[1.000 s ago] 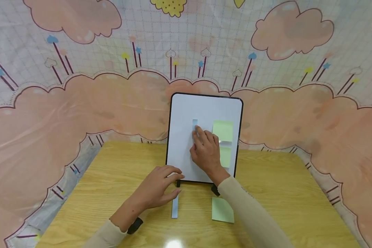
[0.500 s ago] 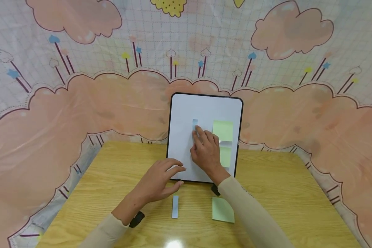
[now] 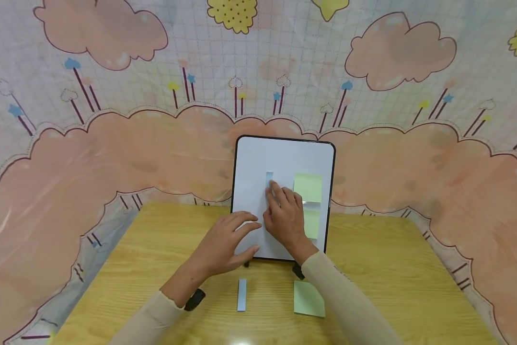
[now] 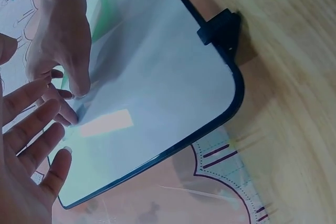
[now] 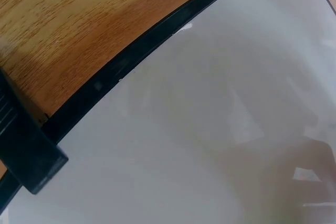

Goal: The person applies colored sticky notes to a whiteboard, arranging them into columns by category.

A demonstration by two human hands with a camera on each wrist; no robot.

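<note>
A small whiteboard (image 3: 284, 153) with a black rim stands on the table. My right hand (image 3: 286, 215) presses its fingertips on a narrow blue sticky note (image 3: 269, 177) on the board, covering the strip's lower part. Just left of it, my left hand (image 3: 225, 242) hovers before the board's lower left, fingers spread and holding nothing. The left wrist view shows that hand's fingers (image 4: 37, 145) apart from the board. Two green sticky notes, an upper one (image 3: 308, 188) and a lower one (image 3: 312, 224), are stuck on the board's right side; my right hand partly hides the lower.
On the wooden table (image 3: 163, 239), in front of the board, lie a blue strip pad (image 3: 242, 294) and a green sticky-note pad (image 3: 308, 299). Black feet (image 5: 31, 150) hold the board's lower edge. A patterned cloth (image 3: 176, 153) hangs behind the table.
My left hand has risen from the board's lower left corner towards the right hand, uncovering the blue strip pad. The right hand stays on the blue note. The head view has tilted slightly up.
</note>
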